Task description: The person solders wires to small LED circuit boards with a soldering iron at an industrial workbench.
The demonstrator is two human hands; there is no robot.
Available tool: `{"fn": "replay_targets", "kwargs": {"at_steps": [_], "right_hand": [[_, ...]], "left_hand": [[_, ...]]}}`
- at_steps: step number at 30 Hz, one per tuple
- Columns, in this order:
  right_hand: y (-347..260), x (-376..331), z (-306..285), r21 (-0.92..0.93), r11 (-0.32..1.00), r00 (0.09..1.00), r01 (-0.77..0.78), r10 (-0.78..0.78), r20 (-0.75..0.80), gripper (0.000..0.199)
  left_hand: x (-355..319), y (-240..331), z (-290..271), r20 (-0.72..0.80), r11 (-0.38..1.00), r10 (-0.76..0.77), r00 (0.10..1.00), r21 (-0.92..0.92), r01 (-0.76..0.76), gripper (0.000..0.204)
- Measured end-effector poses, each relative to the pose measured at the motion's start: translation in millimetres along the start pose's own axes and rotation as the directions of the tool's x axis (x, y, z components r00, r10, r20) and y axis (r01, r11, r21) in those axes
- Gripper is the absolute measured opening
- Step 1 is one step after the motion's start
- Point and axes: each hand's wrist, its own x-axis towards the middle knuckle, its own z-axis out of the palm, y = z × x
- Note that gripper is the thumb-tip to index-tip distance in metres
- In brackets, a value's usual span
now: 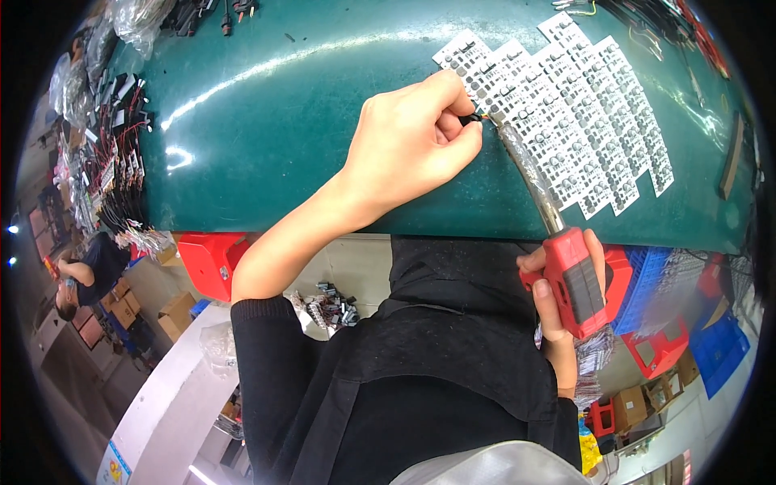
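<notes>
Red soldering iron [575, 279] in right hand [550, 314], wires [475, 118] in left hand [412, 133].
Right fingers wrap the grip; left thumb and forefinger pinch the wires at the left edge of white circuit boards [566, 113]. Iron tip sits just beside; contact cannot be told. Boards lie in staggered strips on a green table [267, 145], black cables [227, 23] beyond, toward its far edge.

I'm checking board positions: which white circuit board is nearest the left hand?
The leftmost board: its edge lies by the left hand; the other boards sit farther right.
</notes>
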Motion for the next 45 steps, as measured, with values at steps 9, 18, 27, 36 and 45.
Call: {"fn": "replay_targets", "kwargs": {"at_steps": [9, 18, 27, 36, 45], "right_hand": [[-19, 1, 1, 0.281, 0.948, 0.966, -0.149, 0.201, -0.166, 0.079], [-12, 11, 1, 0.411, 0.908, 0.966, -0.079, 0.172, -0.194, 0.081], [-11, -6, -8, 0.197, 0.974, 0.991, -0.111, 0.122, -0.048, 0.068], [0, -11, -4, 0.005, 0.996, 0.996, -0.085, 0.085, 0.012, 0.059], [0, -11, -1, -0.039, 0.998, 0.998, -0.056, 0.055, -0.023, 0.057]], "left_hand": [[0, 2, 1, -0.028, 0.999, 0.019, 0.999, 0.028, -0.018, 0.015], [1, 2, 1, -0.021, 0.999, -0.039, 0.999, 0.006, 0.039, 0.014], [0, 2, 1, 0.035, 0.990, -0.116, 0.993, -0.079, 0.119, 0.014], [-3, -3, 8, -0.070, 0.999, 0.019, 0.997, 0.038, -0.016, 0.016], [-2, 1, 6, -0.032, 0.993, 0.035, 0.999, 0.117, -0.031, 0.017]]}}
